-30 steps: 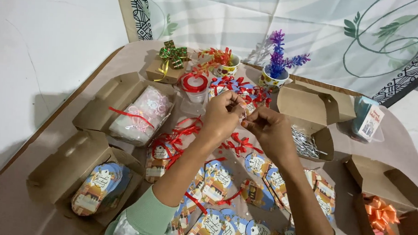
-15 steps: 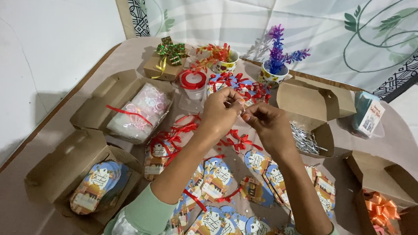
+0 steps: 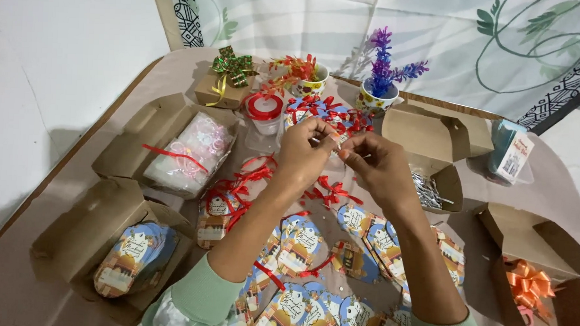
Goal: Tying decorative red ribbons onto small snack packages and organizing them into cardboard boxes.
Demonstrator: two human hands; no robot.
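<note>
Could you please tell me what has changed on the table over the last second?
Very little. The left hand and right hand stay together above the paper tags, pinching something small; what it is cannot be made out. Nothing was picked up or released. The boxes and the red ribbon bows have not moved.

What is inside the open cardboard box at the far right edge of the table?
An orange ribbon bow lies inside the cardboard box, with a bit of pink beneath it. The box wall hides anything deeper in.
</note>
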